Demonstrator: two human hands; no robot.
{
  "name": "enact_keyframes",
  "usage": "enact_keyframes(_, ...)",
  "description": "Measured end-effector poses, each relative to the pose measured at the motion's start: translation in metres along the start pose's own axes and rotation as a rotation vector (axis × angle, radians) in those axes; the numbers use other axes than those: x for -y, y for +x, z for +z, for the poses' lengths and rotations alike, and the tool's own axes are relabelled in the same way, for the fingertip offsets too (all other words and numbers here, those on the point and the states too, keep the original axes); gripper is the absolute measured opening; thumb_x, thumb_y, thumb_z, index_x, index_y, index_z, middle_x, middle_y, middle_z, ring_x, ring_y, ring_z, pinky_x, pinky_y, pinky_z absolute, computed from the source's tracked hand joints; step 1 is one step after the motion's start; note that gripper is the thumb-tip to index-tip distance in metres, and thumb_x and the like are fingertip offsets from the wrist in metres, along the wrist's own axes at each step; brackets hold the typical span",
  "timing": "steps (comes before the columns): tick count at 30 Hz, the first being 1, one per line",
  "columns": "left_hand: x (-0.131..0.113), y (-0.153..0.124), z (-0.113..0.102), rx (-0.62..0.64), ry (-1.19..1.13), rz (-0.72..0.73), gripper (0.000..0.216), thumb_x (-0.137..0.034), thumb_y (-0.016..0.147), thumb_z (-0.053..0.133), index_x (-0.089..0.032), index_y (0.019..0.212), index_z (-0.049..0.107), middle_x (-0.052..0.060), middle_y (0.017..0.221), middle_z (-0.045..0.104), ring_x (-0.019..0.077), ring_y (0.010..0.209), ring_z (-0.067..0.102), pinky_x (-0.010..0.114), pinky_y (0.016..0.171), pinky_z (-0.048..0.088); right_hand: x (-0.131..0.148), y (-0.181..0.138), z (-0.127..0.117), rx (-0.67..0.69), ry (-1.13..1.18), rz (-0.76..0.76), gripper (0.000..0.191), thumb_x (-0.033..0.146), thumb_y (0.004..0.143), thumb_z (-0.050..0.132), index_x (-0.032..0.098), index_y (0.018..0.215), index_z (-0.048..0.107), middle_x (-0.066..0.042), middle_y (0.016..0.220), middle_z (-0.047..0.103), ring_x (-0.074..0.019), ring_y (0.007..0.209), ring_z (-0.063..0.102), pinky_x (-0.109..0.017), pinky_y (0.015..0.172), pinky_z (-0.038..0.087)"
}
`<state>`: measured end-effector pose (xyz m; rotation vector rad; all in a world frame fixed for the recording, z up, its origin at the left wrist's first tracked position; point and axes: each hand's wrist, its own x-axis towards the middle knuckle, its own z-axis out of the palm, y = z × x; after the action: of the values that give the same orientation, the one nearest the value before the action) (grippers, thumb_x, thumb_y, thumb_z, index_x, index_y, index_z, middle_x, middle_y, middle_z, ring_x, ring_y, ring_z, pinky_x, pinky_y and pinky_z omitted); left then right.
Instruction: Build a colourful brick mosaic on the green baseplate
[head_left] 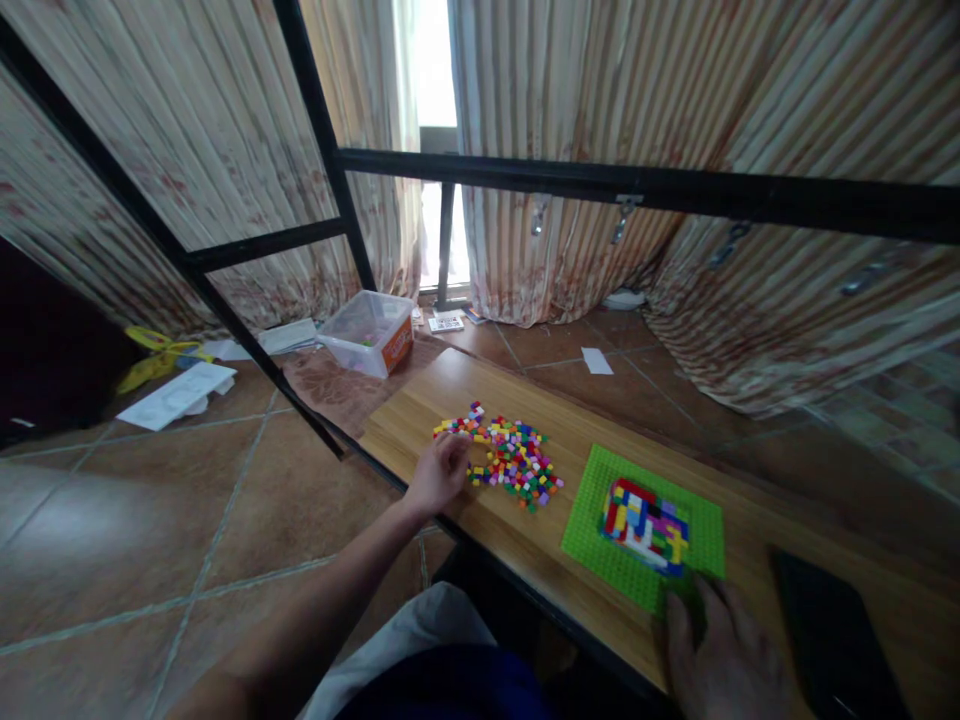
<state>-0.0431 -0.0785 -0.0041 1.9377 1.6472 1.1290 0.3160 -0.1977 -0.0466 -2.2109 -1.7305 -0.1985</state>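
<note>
My left hand [442,472] is at the left edge of a loose pile of small coloured toy bricks [519,455]. Its fingers are curled together; whatever is in them, if anything, is hidden. A green studded baseplate [589,530] lies flat on the wooden table. On it stands a low block of joined bricks [645,525] in red, blue, white, yellow and purple. My right hand [724,645] grips the baseplate at its near right corner, with thumb and fingers on either side of the corner.
A black flat device [836,630] lies right of my right hand on the narrow wooden table [442,385]. Past its far left end, a clear plastic box [367,335] stands on the floor. A black metal frame [525,170] runs before the curtains. Papers [180,393] lie on the tiles.
</note>
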Motion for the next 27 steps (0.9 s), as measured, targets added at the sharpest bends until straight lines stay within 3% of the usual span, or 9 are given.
enact_keyframes(5, -0.005, 0.029, 0.006, 0.13, 0.322, -0.003, 0.023, -0.016, 0.084, 0.049, -0.017, 0.103, 0.062, 0.01, 0.107, 0.06, 0.0191, 0.091, 0.06, 0.031, 0.082, 0.049, -0.001, 0.001, 0.003, -0.015, 0.002, 0.003, 0.061, 0.054, 0.091, 0.027, 0.012, 0.124, 0.057, -0.019, 0.134, 0.052, -0.0395, 0.119, 0.049, -0.055, 0.093, 0.042)
enact_keyframes(10, -0.02, 0.046, 0.011, 0.278, 0.566, -0.036, 0.017, -0.016, 0.083, 0.049, -0.016, 0.093, 0.063, 0.011, 0.103, 0.061, 0.021, 0.095, 0.061, 0.03, 0.085, 0.048, 0.0, 0.0, 0.003, -0.013, 0.001, 0.005, 0.061, 0.054, 0.091, 0.026, 0.013, 0.124, 0.056, -0.018, 0.134, 0.053, -0.0381, 0.119, 0.049, -0.054, 0.092, 0.042)
enact_keyframes(15, -0.022, 0.05, 0.012, 0.295, 0.588, -0.011, 0.018, -0.015, 0.083, 0.049, -0.016, 0.094, 0.063, 0.011, 0.105, 0.061, 0.0216, 0.101, 0.059, 0.03, 0.088, 0.047, 0.001, 0.001, 0.004, -0.023, -0.004, 0.014, 0.059, 0.053, 0.091, 0.028, 0.012, 0.123, 0.057, -0.018, 0.133, 0.054, -0.0366, 0.117, 0.05, -0.052, 0.093, 0.043)
enact_keyframes(24, -0.023, 0.039, 0.008, 0.369, 0.445, 0.137, 0.018, -0.011, 0.08, 0.048, -0.019, 0.082, 0.064, 0.007, 0.098, 0.062, 0.0182, 0.09, 0.06, 0.029, 0.083, 0.047, 0.001, 0.0, 0.004, -0.047, 0.031, 0.012, 0.058, 0.055, 0.091, 0.03, 0.014, 0.122, 0.057, -0.016, 0.132, 0.055, -0.0349, 0.114, 0.052, -0.051, 0.092, 0.043)
enact_keyframes(27, -0.025, 0.046, 0.005, 0.332, 0.413, 0.111, 0.019, -0.014, 0.083, 0.048, -0.021, 0.083, 0.065, 0.006, 0.098, 0.062, 0.0169, 0.085, 0.06, 0.028, 0.08, 0.048, 0.001, 0.0, 0.005, -0.043, 0.037, 0.012, 0.058, 0.055, 0.091, 0.029, 0.013, 0.121, 0.057, -0.018, 0.131, 0.055, -0.0354, 0.117, 0.05, -0.051, 0.093, 0.042)
